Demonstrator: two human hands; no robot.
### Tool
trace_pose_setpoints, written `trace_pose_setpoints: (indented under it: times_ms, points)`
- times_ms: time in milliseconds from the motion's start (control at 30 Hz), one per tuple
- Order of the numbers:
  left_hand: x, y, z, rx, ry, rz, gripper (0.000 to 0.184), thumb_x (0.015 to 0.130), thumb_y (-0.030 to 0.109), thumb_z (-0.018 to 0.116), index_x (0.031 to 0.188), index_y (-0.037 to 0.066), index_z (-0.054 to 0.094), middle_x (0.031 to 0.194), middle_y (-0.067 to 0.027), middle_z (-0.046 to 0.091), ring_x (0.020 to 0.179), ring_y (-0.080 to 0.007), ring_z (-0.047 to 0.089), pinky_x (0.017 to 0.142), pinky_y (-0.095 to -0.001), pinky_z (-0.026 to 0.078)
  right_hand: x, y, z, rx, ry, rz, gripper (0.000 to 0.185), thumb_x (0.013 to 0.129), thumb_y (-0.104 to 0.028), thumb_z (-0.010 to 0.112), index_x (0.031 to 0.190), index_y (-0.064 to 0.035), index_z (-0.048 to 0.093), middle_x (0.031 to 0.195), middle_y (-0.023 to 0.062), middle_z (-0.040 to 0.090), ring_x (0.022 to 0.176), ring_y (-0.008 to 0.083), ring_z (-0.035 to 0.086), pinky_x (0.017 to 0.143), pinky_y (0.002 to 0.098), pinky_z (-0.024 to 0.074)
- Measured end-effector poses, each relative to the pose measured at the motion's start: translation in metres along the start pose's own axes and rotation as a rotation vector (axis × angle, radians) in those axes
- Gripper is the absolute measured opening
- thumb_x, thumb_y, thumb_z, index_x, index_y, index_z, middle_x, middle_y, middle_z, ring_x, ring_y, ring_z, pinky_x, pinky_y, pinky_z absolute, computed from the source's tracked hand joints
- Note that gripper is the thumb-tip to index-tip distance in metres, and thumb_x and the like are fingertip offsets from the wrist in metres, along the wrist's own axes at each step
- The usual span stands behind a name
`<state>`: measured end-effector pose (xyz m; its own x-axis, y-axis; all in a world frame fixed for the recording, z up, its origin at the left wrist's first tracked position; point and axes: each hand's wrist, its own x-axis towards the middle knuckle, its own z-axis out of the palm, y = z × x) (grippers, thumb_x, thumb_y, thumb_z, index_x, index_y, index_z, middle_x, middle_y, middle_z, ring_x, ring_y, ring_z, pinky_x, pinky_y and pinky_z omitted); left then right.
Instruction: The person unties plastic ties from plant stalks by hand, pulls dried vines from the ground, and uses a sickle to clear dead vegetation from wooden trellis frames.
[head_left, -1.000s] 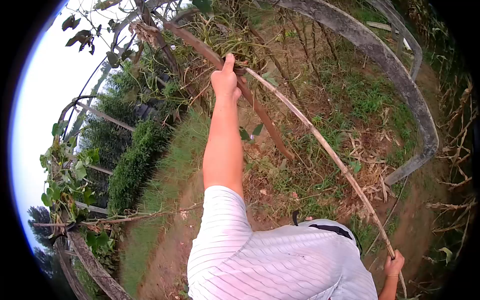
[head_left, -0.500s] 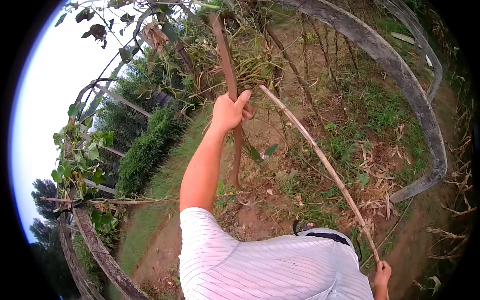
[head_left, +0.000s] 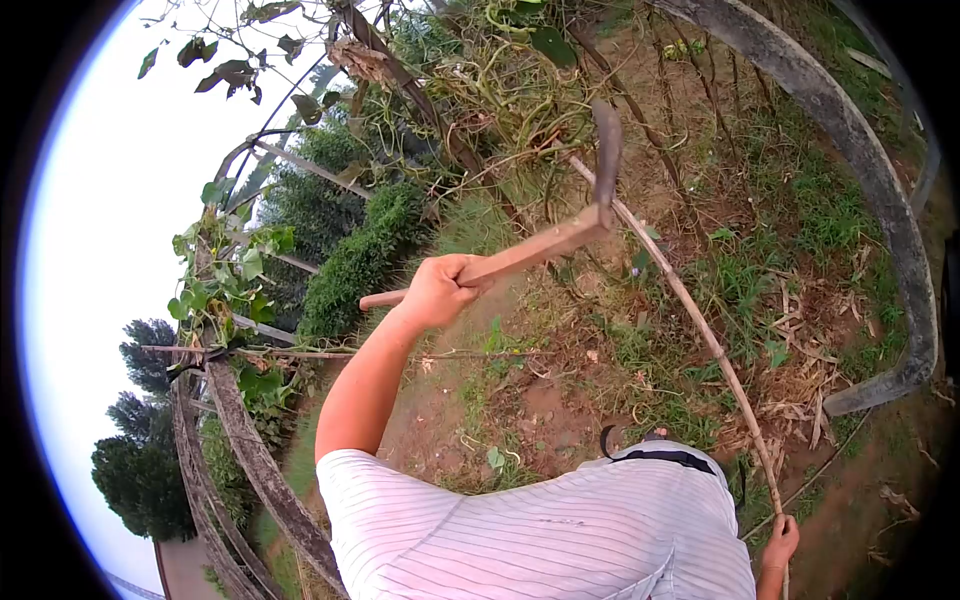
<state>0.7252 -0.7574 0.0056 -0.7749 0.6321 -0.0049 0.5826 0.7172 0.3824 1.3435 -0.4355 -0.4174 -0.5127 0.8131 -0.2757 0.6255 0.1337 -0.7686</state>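
Note:
My left hand point(head_left: 440, 290) is closed round the wooden handle of a sickle point(head_left: 530, 250). Its dark curved blade point(head_left: 608, 150) points up at the handle's far end, close to the pole's upper part. At the lower right my right hand point(head_left: 780, 540) grips a long thin wooden pole point(head_left: 718, 352), which slants up and left. The pole's upper end meets a tangle of green and drying vines point(head_left: 530, 115); its exact tip is hard to make out there.
A thick grey arched beam point(head_left: 860, 150) curves down the right side. Vine stems hang at the top. Leafy plants point(head_left: 225, 270) climb a frame on the left, above weathered curved posts point(head_left: 255, 450). Grass, soil and dry stalks point(head_left: 800, 335) cover the ground.
My left hand has moved lower and turned the sickle, so its blade is now in view at the right. The view has shifted left, while my right hand still holds the pole.

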Motion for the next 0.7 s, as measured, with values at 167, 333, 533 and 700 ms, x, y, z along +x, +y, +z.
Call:
trace_pose_setpoints:
  times_ms: [167, 333, 533, 700]
  points:
    - [0.034, -0.005, 0.021, 0.43, 0.031, 0.219, 0.028, 0.076, 0.008, 0.063, 0.102, 0.015, 0.072, 0.089, -0.0081, 0.07, 0.089, -0.0329, 0.066, 0.08, -0.0441, 0.051, 0.0, 0.02, 0.002, 0.061, 0.044, 0.018, 0.031, 0.097, -0.025, 0.058, 0.081, 0.001, 0.054, 0.068, 0.0042, 0.042, 0.065, 0.0132, 0.038, 0.058, 0.033, 0.0342]
    - [0.052, -0.009, 0.002, 0.67, 0.101, 0.238, 0.023, 0.074, 0.004, 0.063, 0.093, 0.015, 0.072, 0.089, -0.0048, 0.069, 0.092, -0.0281, 0.065, 0.078, -0.0423, 0.047, -0.013, -0.027, -0.01, -0.004, -0.09, 0.095, 0.029, 0.09, -0.018, 0.067, 0.076, 0.0007, 0.049, 0.065, 0.0032, 0.036, 0.065, 0.0136, 0.034, 0.055, 0.0362, 0.0318]
    - [0.086, -0.038, -0.087, 0.9, 0.066, 0.141, 0.021, 0.076, 0.008, 0.064, 0.093, 0.015, 0.073, 0.092, -0.0038, 0.069, 0.1, -0.0268, 0.064, 0.091, -0.0412, 0.042, -0.029, 0.073, 0.006, -0.452, 0.248, -0.02, 0.019, 0.083, -0.002, 0.063, 0.071, 0.0036, 0.048, 0.066, 0.021, 0.047, 0.063, 0.032, 0.037, 0.06, 0.0455, 0.0375]
    - [0.12, -0.07, -0.169, 1.092, 0.234, -0.115, 0.016, 0.082, 0.015, 0.063, 0.094, 0.017, 0.073, 0.094, -0.0095, 0.072, 0.096, -0.0311, 0.066, 0.084, -0.0467, 0.047, -0.065, 0.075, -0.03, -0.557, -0.056, 0.175, 0.006, 0.083, 0.0, 0.056, 0.082, 0.0057, 0.057, 0.074, 0.0238, 0.058, 0.069, 0.0406, 0.052, 0.065, 0.0465, 0.0441]
